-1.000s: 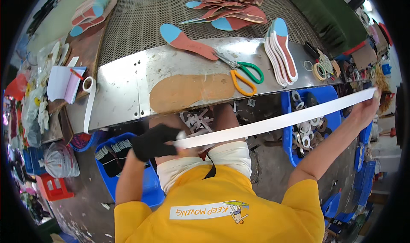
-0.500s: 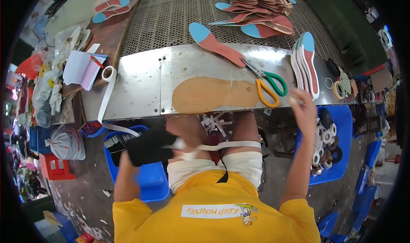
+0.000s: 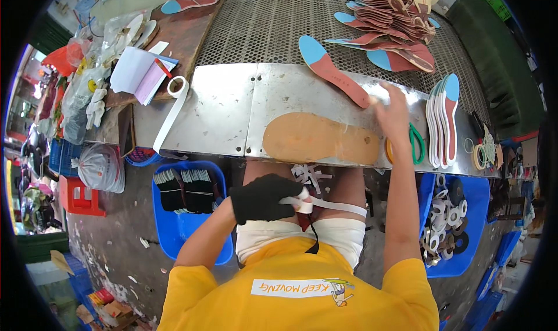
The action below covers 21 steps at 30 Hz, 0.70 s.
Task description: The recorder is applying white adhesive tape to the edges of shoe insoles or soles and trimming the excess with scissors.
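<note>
My left hand, in a black glove, is over my lap and pinches the end of a white strip, which runs right across my thighs. My bare right hand reaches over the bench, thumb and fingers apart, by the narrow red end of a red-and-blue insole. Below that wrist lie scissors with a green and an orange handle; the forearm hides part of them. A brown sole-shaped board lies flat along the bench's near edge.
White insoles stand in a row at right; a heap of red insoles lies behind on mesh. A white tape roll trails over the left edge. Blue bins hold black pieces at left and several rolls at right.
My right hand has moved up and inward over the scissors toward the red-and-blue insole. My gloved left hand has shifted right, nearer the middle of my lap. The view has shifted.
</note>
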Tool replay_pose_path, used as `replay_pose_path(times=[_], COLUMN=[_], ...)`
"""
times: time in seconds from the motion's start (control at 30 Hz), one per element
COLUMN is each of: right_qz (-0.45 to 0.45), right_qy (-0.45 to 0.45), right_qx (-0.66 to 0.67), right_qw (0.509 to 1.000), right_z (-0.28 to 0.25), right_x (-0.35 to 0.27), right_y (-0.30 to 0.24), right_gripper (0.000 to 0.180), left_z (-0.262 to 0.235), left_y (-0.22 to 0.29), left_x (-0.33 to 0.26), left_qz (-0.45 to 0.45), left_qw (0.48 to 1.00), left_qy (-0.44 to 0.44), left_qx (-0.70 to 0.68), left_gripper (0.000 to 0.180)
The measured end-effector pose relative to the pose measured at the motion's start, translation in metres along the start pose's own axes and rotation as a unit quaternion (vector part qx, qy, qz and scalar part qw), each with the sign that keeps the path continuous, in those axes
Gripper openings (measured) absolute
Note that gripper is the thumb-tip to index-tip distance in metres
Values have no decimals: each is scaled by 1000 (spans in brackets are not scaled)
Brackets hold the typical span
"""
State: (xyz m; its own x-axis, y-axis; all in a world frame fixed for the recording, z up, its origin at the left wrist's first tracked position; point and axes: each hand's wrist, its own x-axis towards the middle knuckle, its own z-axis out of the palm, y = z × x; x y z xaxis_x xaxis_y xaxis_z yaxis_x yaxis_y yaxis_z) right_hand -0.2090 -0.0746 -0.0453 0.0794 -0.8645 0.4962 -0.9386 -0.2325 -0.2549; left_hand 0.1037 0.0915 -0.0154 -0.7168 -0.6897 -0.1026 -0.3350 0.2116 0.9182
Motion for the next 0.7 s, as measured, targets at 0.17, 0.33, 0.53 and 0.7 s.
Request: replay_pose_path(times=[0.17, 0.33, 0.53, 0.7], right_qz=[-63, -88, 51, 187], right_qy=[-54, -126, -351, -346], right_qx=[174, 215, 621, 637], right_qw=[981, 964, 699, 663], right_z=[27, -25, -60, -78], right_x=[2, -51, -101, -120], right_y=[-45, -83, -115, -107], right_gripper=[52, 44, 24, 11], left_z=[-7, -36, -51, -70], left_y=[4, 27, 11, 21], left_x=[32, 30, 33, 21], left_qz=[58, -29, 91, -61], left_qw=[998, 999, 983, 992], left_qy=[-16, -33, 98, 87], left_qx=[28, 4, 127, 74], left_gripper=[30, 27, 27, 28])
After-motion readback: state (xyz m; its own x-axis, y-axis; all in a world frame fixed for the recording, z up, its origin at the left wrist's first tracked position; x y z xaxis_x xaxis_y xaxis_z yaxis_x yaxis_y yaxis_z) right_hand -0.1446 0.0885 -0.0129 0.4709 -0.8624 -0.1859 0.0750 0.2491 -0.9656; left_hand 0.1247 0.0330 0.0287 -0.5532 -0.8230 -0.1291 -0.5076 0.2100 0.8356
